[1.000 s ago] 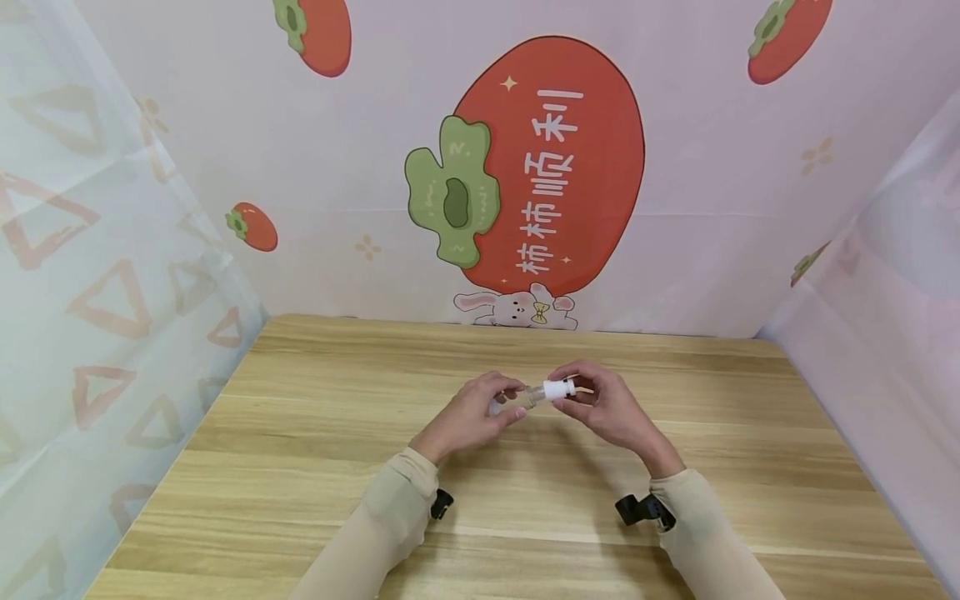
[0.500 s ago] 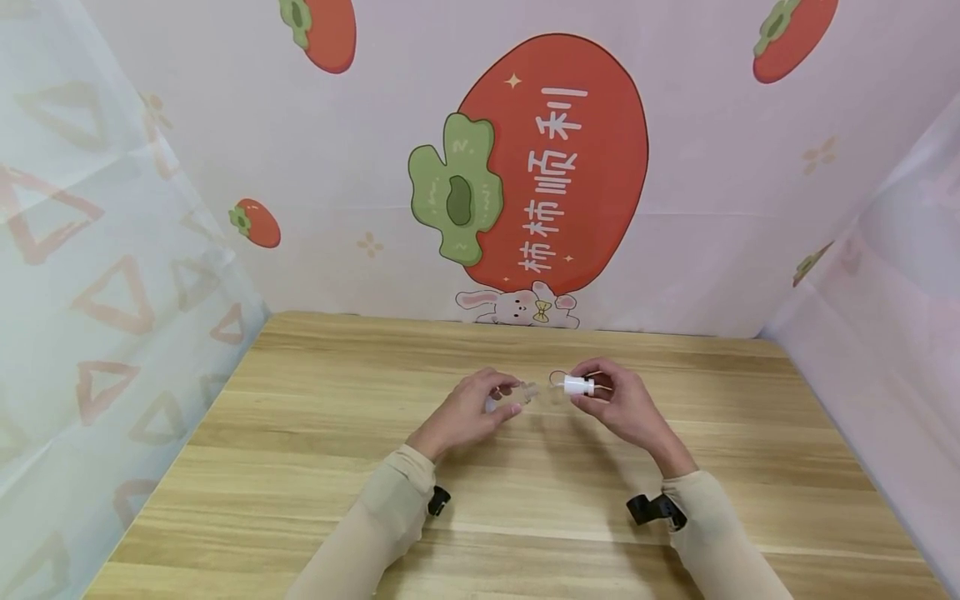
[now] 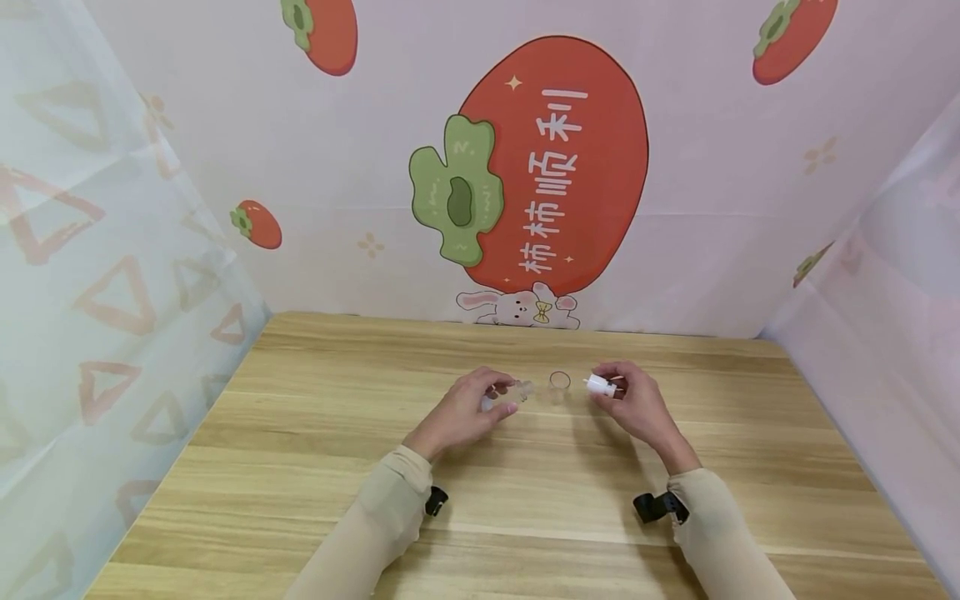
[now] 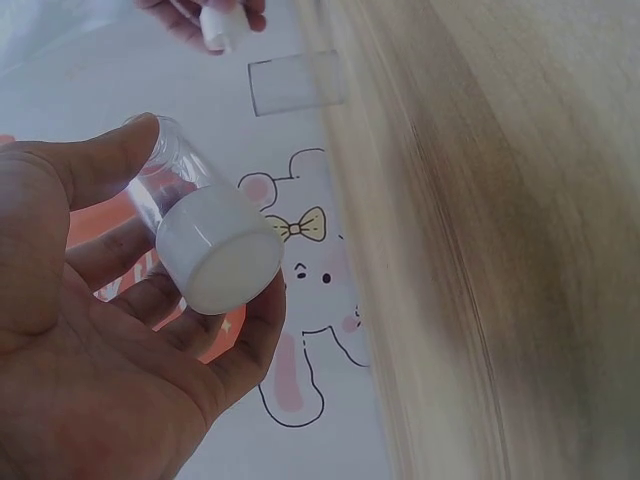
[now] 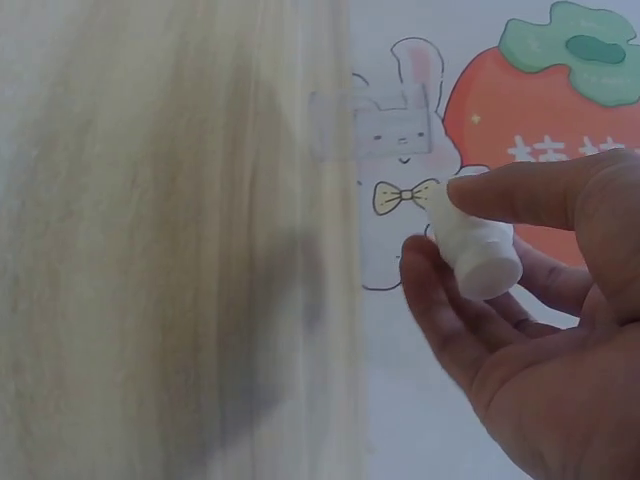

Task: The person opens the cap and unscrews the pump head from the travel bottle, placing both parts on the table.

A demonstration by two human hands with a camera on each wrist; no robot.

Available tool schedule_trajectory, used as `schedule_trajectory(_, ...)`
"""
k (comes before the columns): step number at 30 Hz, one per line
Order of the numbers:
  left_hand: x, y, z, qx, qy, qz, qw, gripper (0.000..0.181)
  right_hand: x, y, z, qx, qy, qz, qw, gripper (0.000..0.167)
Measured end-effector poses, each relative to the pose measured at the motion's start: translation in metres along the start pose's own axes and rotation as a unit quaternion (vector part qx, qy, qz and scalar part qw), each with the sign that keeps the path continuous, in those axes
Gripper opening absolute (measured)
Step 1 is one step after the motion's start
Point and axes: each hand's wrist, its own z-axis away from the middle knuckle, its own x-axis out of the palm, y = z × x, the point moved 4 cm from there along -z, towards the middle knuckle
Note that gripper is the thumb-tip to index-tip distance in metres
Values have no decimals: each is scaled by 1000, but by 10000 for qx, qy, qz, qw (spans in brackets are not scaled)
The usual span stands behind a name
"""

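In the head view my left hand (image 3: 461,412) holds a small clear bottle (image 3: 523,390), its neck pointing right. The left wrist view shows the bottle's opaque white bottom (image 4: 222,250) close up, with the thumb and curled fingers around it. My right hand (image 3: 637,408) pinches a white cap-like piece (image 3: 601,385) with a thin stub on its left end; its exact kind is unclear. This piece (image 5: 485,250) lies between thumb and fingers in the right wrist view. A clear, open-rimmed cylinder (image 3: 559,388) stands upright on the table between both hands.
The wood-grain table (image 3: 480,517) ends at a printed backdrop (image 3: 337,275) with persimmons and a rabbit. Light fabric walls (image 3: 112,333) rise on the left and right. A black wrist camera (image 3: 660,508) is strapped on each sleeve.
The white piece has come off the bottle's neck and moved right with my right hand. The left hand has shifted slightly left. The clear cylinder between them now shows fully.
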Motion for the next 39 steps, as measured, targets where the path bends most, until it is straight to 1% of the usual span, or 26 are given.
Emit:
schedule_trajectory(3, 0, -1, 0, -25, 13, 35, 10000, 37, 2, 6, -1, 48, -91, 330, 9994, 33)
schedule_trajectory(8, -1, -3, 1, -50, 39, 99, 9999, 37, 6, 17, -2, 247, -258, 646, 9973, 29)
schedule_trajectory(10, -1, -4, 1, -29, 44, 101, 9999, 37, 7, 20, -2, 331, -253, 721, 9965, 28)
schedule_trajectory(14, -1, -5, 1, 21, 63, 97, 9999, 37, 8, 24, -3, 359, -247, 877, 9952, 27)
schedule_trajectory(18, -1, -5, 2, 15, 78, 106, 9999, 37, 10, 27, -5, 401, -213, 965, 9943, 27)
schedule_trajectory(25, -1, -5, 3, 0, 111, 117, 9999, 37, 13, 28, -6, 293, -122, 1128, 9931, 29)
schedule_trajectory(32, -2, -6, 3, 70, 166, 73, 9998, 36, 12, 29, -7, 400, -70, 1143, 9926, 33)
schedule_trajectory(39, -2, -6, 2, 130, 173, 51, 9998, 36, 12, 28, -8, 406, -92, 1130, 9927, 37)
